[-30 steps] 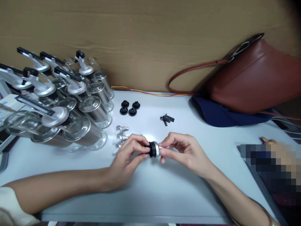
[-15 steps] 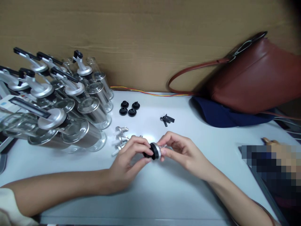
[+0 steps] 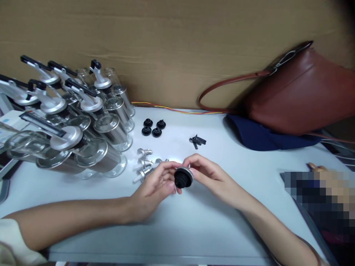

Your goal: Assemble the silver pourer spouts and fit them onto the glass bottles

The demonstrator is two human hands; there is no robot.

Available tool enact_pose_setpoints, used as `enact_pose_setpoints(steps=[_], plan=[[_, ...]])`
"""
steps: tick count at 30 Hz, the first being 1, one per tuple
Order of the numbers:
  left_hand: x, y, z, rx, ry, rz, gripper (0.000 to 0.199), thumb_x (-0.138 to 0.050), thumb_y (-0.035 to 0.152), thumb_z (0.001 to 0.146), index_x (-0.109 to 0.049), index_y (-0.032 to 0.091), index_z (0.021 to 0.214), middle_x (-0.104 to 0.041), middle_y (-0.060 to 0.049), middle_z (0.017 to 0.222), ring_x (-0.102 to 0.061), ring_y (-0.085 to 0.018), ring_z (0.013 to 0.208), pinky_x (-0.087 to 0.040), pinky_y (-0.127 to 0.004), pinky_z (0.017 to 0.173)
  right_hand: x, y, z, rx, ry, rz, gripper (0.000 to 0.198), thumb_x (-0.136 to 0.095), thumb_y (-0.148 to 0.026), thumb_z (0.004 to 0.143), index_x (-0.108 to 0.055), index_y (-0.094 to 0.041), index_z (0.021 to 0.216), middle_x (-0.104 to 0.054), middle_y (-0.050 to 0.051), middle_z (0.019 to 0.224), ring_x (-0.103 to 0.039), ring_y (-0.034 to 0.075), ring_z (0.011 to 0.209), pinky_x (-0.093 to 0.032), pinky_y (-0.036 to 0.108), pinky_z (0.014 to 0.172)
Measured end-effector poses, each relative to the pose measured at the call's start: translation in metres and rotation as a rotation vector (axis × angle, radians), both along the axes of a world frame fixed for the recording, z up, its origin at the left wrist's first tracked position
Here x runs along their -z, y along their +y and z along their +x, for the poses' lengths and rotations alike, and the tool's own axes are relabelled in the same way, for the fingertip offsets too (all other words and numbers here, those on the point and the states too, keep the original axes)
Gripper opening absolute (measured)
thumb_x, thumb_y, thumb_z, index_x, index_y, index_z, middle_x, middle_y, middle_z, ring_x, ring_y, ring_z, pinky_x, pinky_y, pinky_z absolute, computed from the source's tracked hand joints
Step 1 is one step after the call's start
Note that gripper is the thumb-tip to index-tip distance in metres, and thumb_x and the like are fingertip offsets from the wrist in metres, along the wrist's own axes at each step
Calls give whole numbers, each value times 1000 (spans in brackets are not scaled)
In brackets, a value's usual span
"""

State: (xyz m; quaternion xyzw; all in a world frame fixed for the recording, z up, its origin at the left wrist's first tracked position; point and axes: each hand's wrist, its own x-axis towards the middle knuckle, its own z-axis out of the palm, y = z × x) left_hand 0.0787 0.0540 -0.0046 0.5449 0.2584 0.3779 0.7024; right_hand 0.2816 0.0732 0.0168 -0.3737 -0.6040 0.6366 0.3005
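Between my hands is a metal bottle pourer with a ribbed black stopper [image 3: 183,178], the stopper's end facing me. My right hand [image 3: 210,175] pinches its metal spout side, with thumb and index finger closed. My left hand [image 3: 155,188] cups it from the left; its fingertips touch the rim and lie behind the stopper, while the thumb stands a little off. Beside the left hand lie several silver pourer spouts [image 3: 144,163], partly hidden by the fingers. Farther back are several black stoppers [image 3: 148,122] and a small pile of black lever pieces [image 3: 198,140].
Several glass and steel bottles [image 3: 107,127] crowd the left side, some topped with silver pourers [image 3: 91,104]. A brown leather bag [image 3: 299,92] rests on a navy cloth item [image 3: 255,135] at back right. A cardboard wall [image 3: 166,55] closes off the back of the white table [image 3: 172,232].
The pourer has turned so its black stopper now faces me. My left fingers have loosened from around the stopper and shifted to its rim and back. The right hand keeps its pinch.
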Motion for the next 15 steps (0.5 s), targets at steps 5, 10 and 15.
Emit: enact_pose_setpoints(steps=[5,10,15], plan=[[4,0,0,-60,51,16,28,-54,38,94,-48,27,119,-55,-1,96,-53,-12,84,-44,-25,78,0,-4,0,184,-148,210,9,-55,-30,92,-57,-25,99,-49,1,94,-51,15,87,-40,28,77],[4,2,4,-78,97,-36,27,-56,38,93,-47,23,113,-57,-3,99,-55,-16,91,-44,-28,80,-6,-9,-2,46,-101,96,19,-53,-29,91,-50,-22,108,-51,-3,71,-48,13,65,-39,28,64],[-1,4,5,-16,132,-39,23,-54,36,93,-44,21,109,-58,-3,95,-57,-16,87,-43,-29,78,-5,-10,-5,17,-115,78,17,-54,-27,88,-47,-20,102,-56,-1,75,-53,15,68,-43,31,67]])
